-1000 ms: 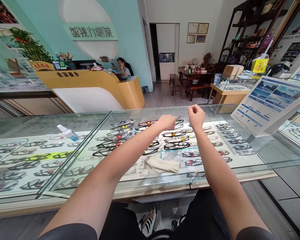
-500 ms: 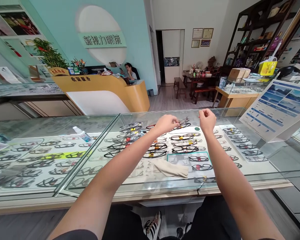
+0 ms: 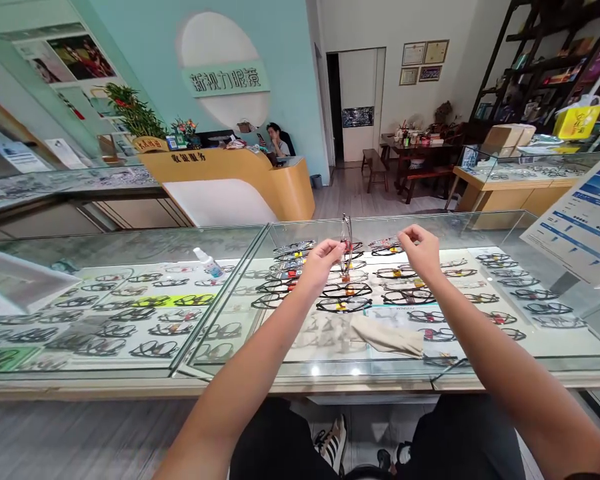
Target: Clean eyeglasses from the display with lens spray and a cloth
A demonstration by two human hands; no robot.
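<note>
My left hand (image 3: pixel 325 257) is closed in a pinch on a pair of glasses (image 3: pixel 347 233), which stands on end above the glass counter (image 3: pixel 300 367). To the right, my right hand (image 3: pixel 423 252) has thumb and forefinger pressed together; whether anything small is between them I cannot make out. Its fingertips come close to more glasses (image 3: pixel 386 251) lying on the counter, and contact is unclear. Several dark-framed glasses (image 3: pixel 347 291) with coloured tags sit in rows below my hands. Nearer to me lies a crumpled beige cloth (image 3: pixel 387 335).
A spray bottle (image 3: pixel 207 263) stands on the counter to the left. A white printed sign (image 3: pixel 580 220) leans at the right. Beyond the counter, a person (image 3: pixel 280 143) sits behind a wooden desk (image 3: pixel 290 190). Glasses on trays (image 3: pixel 535 293) show through the glass.
My left hand has brought a pair of glasses upright from a lower, flatter position. My right hand stays pinched and has lowered slightly. The view has shifted left.
</note>
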